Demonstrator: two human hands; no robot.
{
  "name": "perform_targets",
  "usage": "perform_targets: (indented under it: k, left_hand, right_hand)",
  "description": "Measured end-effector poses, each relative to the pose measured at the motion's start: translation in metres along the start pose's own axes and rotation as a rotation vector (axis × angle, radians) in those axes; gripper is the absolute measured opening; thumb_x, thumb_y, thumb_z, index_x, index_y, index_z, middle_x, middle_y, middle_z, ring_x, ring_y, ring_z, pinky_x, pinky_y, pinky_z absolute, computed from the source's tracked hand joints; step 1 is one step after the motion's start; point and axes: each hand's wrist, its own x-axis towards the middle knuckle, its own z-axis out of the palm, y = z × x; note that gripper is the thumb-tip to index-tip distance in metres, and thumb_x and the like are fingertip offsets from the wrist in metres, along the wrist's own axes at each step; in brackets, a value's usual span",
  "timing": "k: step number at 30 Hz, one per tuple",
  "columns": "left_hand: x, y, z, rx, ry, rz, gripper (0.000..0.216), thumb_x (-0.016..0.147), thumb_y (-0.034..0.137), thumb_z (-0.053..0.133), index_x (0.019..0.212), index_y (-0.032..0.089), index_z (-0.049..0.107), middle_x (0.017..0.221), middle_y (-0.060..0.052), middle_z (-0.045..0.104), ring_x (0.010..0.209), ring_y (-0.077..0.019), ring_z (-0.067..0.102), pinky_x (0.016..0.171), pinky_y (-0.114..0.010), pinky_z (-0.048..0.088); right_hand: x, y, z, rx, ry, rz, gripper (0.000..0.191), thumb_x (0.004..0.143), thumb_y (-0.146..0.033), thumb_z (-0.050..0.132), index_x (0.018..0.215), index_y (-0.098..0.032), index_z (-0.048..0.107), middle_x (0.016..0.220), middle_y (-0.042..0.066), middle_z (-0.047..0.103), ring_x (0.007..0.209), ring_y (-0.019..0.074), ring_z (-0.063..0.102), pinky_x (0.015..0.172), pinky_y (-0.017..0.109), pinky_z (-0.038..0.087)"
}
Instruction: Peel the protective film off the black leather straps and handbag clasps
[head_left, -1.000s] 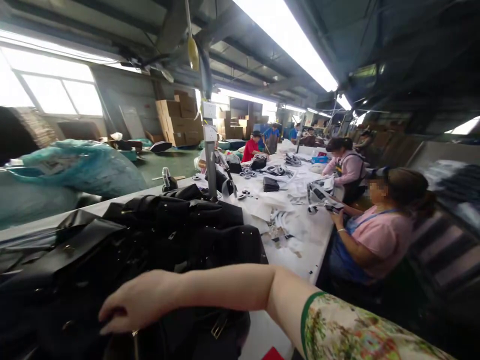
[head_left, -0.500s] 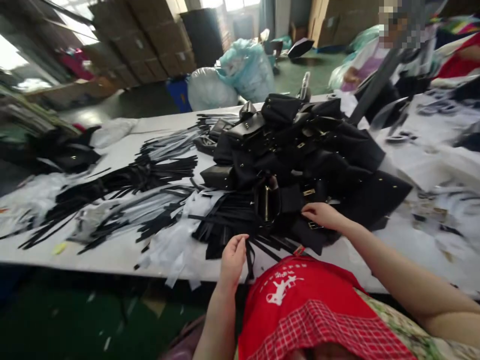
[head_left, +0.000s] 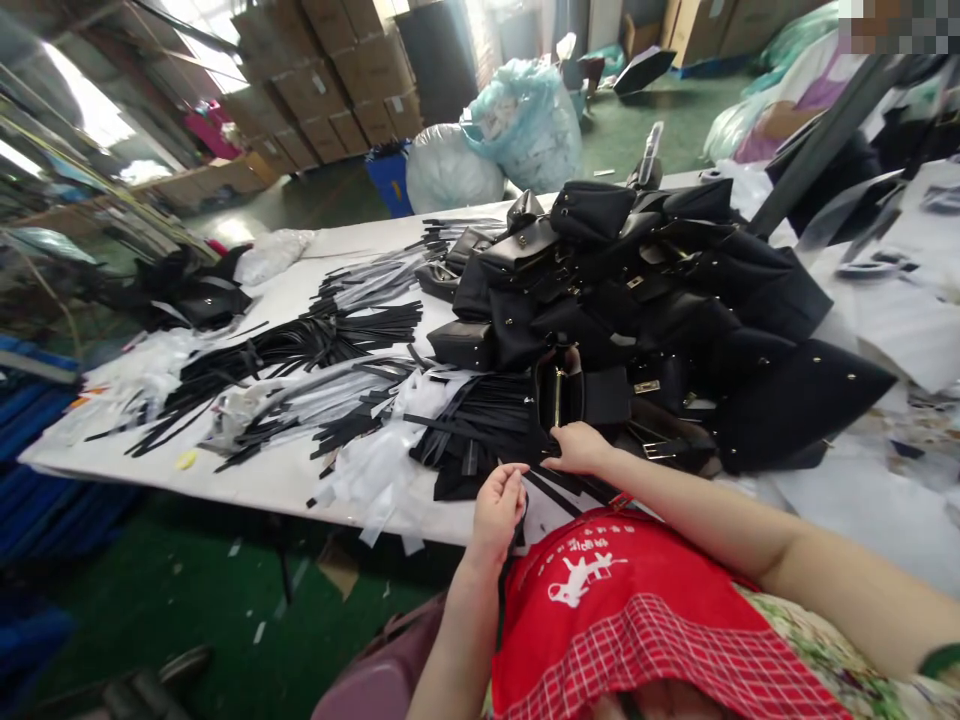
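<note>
My left hand (head_left: 498, 512) is closed in a pinch near the table's front edge. A narrow black strap (head_left: 520, 532) hangs down from its fingertips beside the apron. My right hand (head_left: 580, 449) has its fingers pressed together just right of the left one, at the lower edge of an open black handbag (head_left: 557, 395). What those fingers hold, if anything, is hidden. The bag's mouth faces me and shows a gold zip. A bundle of black straps (head_left: 487, 415) lies left of the bag, partly under white strips (head_left: 382, 460).
Black handbags with gold fittings form a large pile (head_left: 637, 270). More black straps (head_left: 315, 340) lie across the white table (head_left: 300, 490). A slanted grey post (head_left: 817, 150) stands at right. Stuffed plastic bags (head_left: 525, 125) and cartons (head_left: 322, 80) are behind. Another person (head_left: 795, 110) is at the upper right.
My right hand has moved left from the bag's right side to its lower front, close to my left hand. My left hand keeps its pinch. The view has shifted to the left.
</note>
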Motion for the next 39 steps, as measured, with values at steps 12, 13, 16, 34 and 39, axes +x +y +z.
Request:
perform_targets:
  k: [12,13,16,34,39]
  left_hand:
    - [0.004,-0.022,-0.019,-0.03,0.075,-0.065,0.057,0.066,0.061,0.075,0.095,0.014,0.063,0.048,0.012,0.034,0.037,-0.0011,0.022,0.038,-0.015,0.011]
    - [0.005,-0.021,-0.018,-0.034,0.075,-0.066,0.058,0.065,0.062,0.075,0.095,0.014,0.062,0.048,0.012,0.034,0.037,-0.0011,0.021,0.038,-0.015,0.011]
    - [0.006,-0.015,-0.012,-0.037,0.055,-0.072,0.059,0.063,0.063,0.076,0.094,0.014,0.063,0.047,0.012,0.035,0.038,-0.0019,0.023,0.038,-0.015,0.012]
    - [0.023,-0.015,-0.001,-0.022,0.003,0.062,0.067,0.053,0.079,0.071,0.078,0.017,0.063,0.038,0.011,0.028,0.034,-0.0021,0.016,0.037,-0.017,0.007]
    - [0.005,0.017,0.001,0.004,0.024,0.032,0.063,0.054,0.073,0.075,0.081,0.018,0.063,0.041,0.012,0.027,0.036,-0.0036,0.02,0.038,-0.017,0.012]
  right_hand:
    - [-0.046,0.026,-0.032,0.161,0.321,0.126,0.037,0.094,-0.049,0.046,0.101,-0.02,0.068,0.104,0.008,0.07,0.103,0.0201,0.062,0.093,0.028,0.043]
    - [-0.056,0.037,-0.034,0.184,0.353,0.195,0.044,0.097,-0.05,0.038,0.093,-0.019,0.068,0.095,0.008,0.071,0.095,0.02,0.064,0.087,0.029,0.045]
    - [-0.078,0.072,-0.032,0.261,0.386,0.386,0.058,0.096,-0.058,0.032,0.07,-0.018,0.066,0.064,0.005,0.067,0.065,0.0191,0.064,0.064,0.029,0.046]
    - [-0.02,0.056,-0.082,0.139,0.669,0.117,0.043,0.095,-0.025,0.037,0.13,-0.03,0.061,0.094,0.005,0.076,0.083,0.0249,0.071,0.069,0.036,0.054]
    - [-0.089,0.016,-0.161,-0.23,0.727,-0.297,0.043,0.094,-0.018,0.046,0.132,-0.03,0.06,0.07,0.0,0.064,0.066,0.0164,0.059,0.066,0.03,0.042]
